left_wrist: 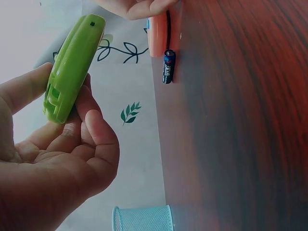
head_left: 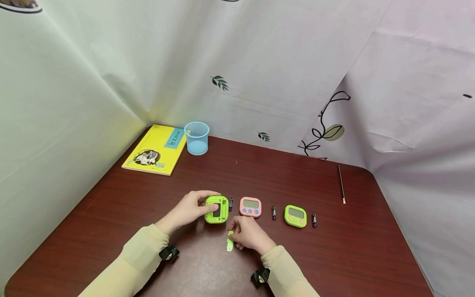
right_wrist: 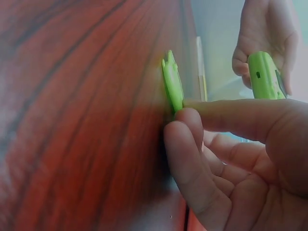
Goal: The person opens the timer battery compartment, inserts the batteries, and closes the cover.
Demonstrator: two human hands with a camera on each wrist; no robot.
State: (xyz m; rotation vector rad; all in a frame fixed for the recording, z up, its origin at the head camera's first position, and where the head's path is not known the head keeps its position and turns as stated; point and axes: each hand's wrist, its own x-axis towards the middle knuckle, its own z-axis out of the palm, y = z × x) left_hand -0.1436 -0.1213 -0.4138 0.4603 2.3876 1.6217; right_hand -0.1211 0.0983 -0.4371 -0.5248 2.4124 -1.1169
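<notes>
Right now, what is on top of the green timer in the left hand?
The left hand rests its thumb on the back of the green timer, across part of a dark panel. What lies under the thumb cannot be seen.

Lime-green rounded-square plastic timer (head_left: 221,213), its far face hidden from the head view, light-blue round mesh cup (left_wrist: 143,220) cut off by the left wrist view's bottom edge

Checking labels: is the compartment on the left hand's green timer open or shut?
Open: the green timer shows an uncovered recess in the head view, and the right hand pinches a separate green cover.
</notes>
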